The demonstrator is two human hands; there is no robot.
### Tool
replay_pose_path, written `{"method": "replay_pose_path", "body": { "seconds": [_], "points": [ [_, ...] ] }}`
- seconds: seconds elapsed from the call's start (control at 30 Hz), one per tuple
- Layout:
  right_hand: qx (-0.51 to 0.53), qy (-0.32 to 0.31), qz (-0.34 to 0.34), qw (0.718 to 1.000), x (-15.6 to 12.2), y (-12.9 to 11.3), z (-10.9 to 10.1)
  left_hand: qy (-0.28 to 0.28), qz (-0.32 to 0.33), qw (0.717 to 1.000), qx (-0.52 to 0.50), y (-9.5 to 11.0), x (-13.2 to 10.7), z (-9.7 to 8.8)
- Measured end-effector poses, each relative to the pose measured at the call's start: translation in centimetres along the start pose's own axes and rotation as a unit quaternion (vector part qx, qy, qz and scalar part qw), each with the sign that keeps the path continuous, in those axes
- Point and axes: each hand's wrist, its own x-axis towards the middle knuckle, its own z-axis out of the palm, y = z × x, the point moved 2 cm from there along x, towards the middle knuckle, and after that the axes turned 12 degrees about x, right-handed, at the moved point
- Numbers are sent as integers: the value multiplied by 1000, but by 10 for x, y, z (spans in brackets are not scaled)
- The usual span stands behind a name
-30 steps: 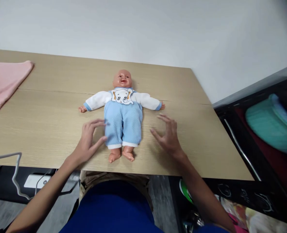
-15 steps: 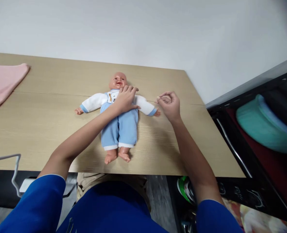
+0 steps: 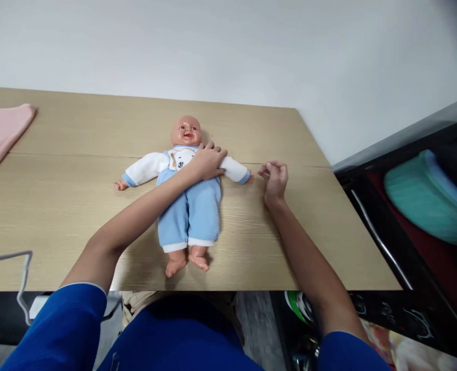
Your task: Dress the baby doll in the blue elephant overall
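A bald baby doll [image 3: 189,206] lies on its back on the wooden table [image 3: 77,206], arms spread, its feet toward me. It wears a white and light blue outfit with an animal face on the chest. My left hand [image 3: 207,161] rests over the doll's chest and shoulder on the right side, fingers and thumb around the base of that sleeve, partly hiding it. My right hand [image 3: 275,180] is by the table surface, just right of the doll's outstretched hand [image 3: 250,177]. Its fingers are loosely bent and apart, and I see nothing in them.
A pink cloth [image 3: 4,134] lies at the table's left end. White wall [image 3: 213,46] rises behind the table. To the right stands a black rack with a teal basin [image 3: 429,201]. A bent white cable [image 3: 25,278] hangs at the lower left, near the table's front edge.
My right hand has come down slightly and its curled fingers have loosened. My left hand has shifted slightly right over the doll's shoulder. The view has tilted slightly.
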Motion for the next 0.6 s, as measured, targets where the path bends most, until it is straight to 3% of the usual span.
{"method": "replay_pose_path", "body": {
  "seconds": [0.1,0.17,0.27,0.4,0.5,0.6],
  "points": [
    [19,14,28,999,3,4,-2,25,-32,997,-65,-10,-4,0],
    [-21,-14,16,1000,-5,-1,4,56,-46,991,-112,-19,-7,2],
    [-134,-133,-32,981,-30,-13,25,107,-55,975,-185,-36,-12,5],
    [-183,-342,-98,916,-71,-27,66,169,-60,947,-268,-56,-24,9],
    [-111,-427,-56,896,-91,-26,93,196,-69,919,-334,-67,-35,7],
    [-18,-441,34,897,-100,-21,117,233,-79,887,-391,-74,-48,2]
  ]
}}
